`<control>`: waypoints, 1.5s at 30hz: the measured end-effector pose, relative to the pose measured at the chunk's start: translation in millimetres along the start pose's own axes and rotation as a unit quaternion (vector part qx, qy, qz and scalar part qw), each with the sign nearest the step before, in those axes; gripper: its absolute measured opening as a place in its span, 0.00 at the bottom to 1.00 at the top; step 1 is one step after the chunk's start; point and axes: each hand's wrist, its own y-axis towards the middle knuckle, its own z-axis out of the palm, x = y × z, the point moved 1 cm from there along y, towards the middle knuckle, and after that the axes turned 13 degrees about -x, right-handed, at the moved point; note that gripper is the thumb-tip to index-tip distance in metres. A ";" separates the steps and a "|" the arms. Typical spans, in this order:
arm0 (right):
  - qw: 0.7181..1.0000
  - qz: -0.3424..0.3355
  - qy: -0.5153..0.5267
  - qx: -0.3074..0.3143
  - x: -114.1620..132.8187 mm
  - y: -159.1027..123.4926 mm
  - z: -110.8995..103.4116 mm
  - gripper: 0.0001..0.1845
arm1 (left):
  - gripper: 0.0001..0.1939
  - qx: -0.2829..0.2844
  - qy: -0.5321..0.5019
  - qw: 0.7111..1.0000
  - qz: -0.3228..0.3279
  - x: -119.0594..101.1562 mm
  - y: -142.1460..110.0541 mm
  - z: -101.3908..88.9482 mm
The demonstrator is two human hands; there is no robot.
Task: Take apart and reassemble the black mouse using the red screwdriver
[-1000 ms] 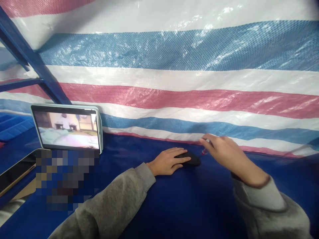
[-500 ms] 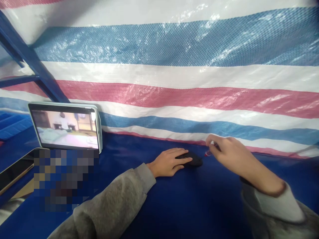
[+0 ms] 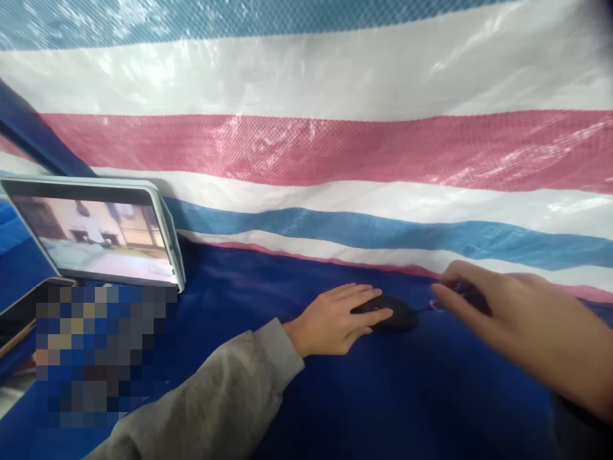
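My left hand (image 3: 338,319) lies over a black computer mouse (image 3: 400,313), its fingers resting across the mouse's left part. From the mouse's right end a thin cable (image 3: 422,310) leads toward my right hand (image 3: 498,310). That hand is closed, thumb and fingers curled around a dark bundle of the cable. A small pinkish-red loop (image 3: 437,305) shows by the thumb tip. The hand is slightly blurred, and its fingers partly hide the bundle.
A tablet (image 3: 103,236) showing a video leans at the left, with a phone (image 3: 23,313) in front of it. A pixelated patch hides part of the blue surface (image 3: 306,402). Behind hangs a striped plastic sheet (image 3: 306,150); a blue metal bar (image 3: 43,137) slants at left.
My right hand has moved right, away from the mouse, and more cable shows between them. My left hand stays on the mouse. The view has shifted and moved closer.
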 end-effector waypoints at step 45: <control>0.999 -0.032 0.040 0.007 19.9 2.3 -14.3 0.20 | 0.20 0.005 -0.004 1.000 0.004 -1.0 2.1 -0.9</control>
